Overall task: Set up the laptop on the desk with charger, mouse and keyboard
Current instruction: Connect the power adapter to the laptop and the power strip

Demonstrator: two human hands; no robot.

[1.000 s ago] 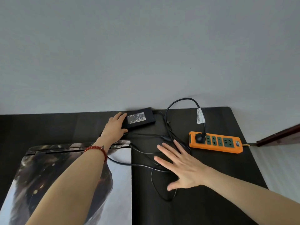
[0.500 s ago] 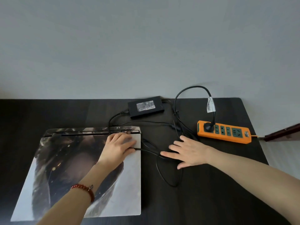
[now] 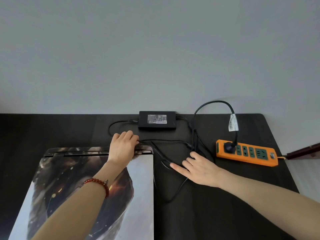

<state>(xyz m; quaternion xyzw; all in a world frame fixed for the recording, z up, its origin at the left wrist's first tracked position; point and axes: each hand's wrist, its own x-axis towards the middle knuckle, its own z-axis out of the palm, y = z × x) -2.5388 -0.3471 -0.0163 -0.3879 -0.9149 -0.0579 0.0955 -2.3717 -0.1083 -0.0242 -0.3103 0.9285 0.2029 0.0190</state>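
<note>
A closed laptop (image 3: 90, 187) with a dark and silver printed lid lies at the left on the black desk (image 3: 225, 213). My left hand (image 3: 123, 147), a red bead bracelet on its wrist, reaches over the laptop's rear right corner. Its fingers curl down behind the rear edge, where the thin charger cable (image 3: 110, 129) ends; the plug is hidden under them. The black charger brick (image 3: 157, 120) lies flat by the wall. My right hand (image 3: 199, 168) rests flat with spread fingers on the loose cables (image 3: 174, 193) right of the laptop. No mouse or keyboard is in view.
An orange power strip (image 3: 249, 154) lies at the right of the desk, with the charger's black mains plug (image 3: 228, 147) in its left socket. A tagged cable (image 3: 214, 103) arcs up against the grey wall. The desk's right edge is just beyond the strip.
My left hand went from the charger brick to the laptop's rear corner, then slid back over the rear edge. My right hand stayed flat on the cables.
</note>
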